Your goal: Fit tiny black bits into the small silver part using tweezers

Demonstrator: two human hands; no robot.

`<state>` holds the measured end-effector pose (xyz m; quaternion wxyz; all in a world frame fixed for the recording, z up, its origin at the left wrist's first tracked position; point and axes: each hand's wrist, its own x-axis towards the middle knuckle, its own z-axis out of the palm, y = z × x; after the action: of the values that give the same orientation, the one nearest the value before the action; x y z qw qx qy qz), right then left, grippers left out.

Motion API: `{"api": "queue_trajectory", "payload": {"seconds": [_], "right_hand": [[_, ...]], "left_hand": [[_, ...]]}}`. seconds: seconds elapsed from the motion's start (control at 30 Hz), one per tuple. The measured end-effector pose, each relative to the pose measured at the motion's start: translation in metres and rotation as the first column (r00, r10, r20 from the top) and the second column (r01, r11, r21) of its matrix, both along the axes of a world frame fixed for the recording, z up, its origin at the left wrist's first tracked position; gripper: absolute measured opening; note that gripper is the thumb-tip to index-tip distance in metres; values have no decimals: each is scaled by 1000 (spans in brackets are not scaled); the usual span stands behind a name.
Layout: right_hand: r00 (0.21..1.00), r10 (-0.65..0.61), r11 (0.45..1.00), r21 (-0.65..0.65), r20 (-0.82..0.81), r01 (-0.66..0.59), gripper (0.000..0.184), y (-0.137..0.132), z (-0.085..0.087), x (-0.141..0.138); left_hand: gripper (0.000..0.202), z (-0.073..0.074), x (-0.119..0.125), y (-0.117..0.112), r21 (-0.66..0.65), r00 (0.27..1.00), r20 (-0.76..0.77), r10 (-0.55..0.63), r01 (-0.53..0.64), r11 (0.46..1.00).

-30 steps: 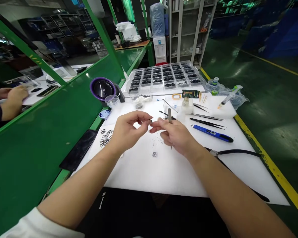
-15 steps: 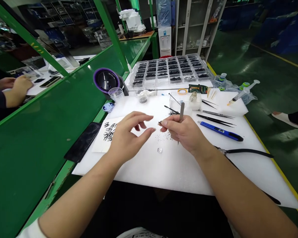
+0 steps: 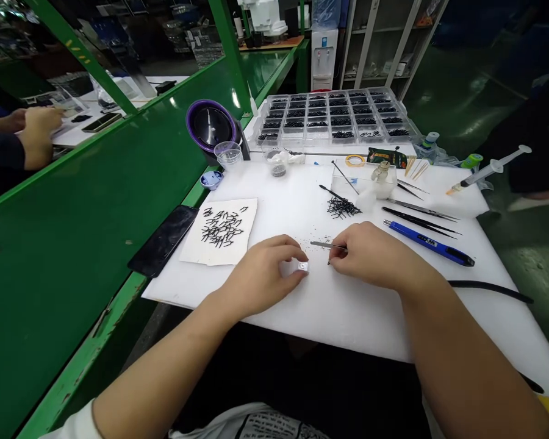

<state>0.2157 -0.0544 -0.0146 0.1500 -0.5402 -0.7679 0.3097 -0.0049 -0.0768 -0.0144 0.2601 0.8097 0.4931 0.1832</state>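
Observation:
My left hand (image 3: 268,271) rests on the white foam mat (image 3: 338,305) with thumb and fingers pinched on a small silver metal part (image 3: 303,266). My right hand (image 3: 370,253) lies just to its right, closed around a thin metal tool (image 3: 326,244) that points left, and it also pinches a tiny black piece (image 3: 329,261) at the fingertips. Fine black specks are scattered on the mat just behind both hands. A pile of small black parts (image 3: 342,207) lies further back, and another spread of them sits on a white paper sheet (image 3: 219,231) to the left.
Tweezers (image 3: 421,210), a blue pen tool (image 3: 427,242) and a syringe (image 3: 487,169) lie at the right. A clear compartment tray (image 3: 332,116) stands at the back, with a purple-rimmed bowl (image 3: 209,125) and plastic cups beside it. A black phone (image 3: 162,239) lies left. Another person's hands (image 3: 39,131) work beyond the green frame.
Both hands dropped from mid-air down onto the mat. My left hand took hold of the silver part that lay loose before. The tool in my right hand swung from upright to lying flat.

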Motion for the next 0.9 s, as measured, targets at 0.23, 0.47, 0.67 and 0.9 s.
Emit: {"api": "queue_trajectory", "payload": {"seconds": [0.23,0.47,0.67,0.9], "right_hand": [[981,74,983,150,177,-102,27,-5,2,-12],[985,-155,938,300,-80,172,9,-9,16,2],[834,-403,837,217,-376,502,9,-12,12,-20],[850,-474,845,152,-230,513,10,-21,18,-36]], "left_hand": [[13,27,-25,26,36,988,-6,154,-153,988],[11,24,9,52,100,978,166,129,-147,984],[10,-3,21,49,163,943,333,3,-61,985],[9,-5,15,48,244,953,291,-83,10,970]]}}
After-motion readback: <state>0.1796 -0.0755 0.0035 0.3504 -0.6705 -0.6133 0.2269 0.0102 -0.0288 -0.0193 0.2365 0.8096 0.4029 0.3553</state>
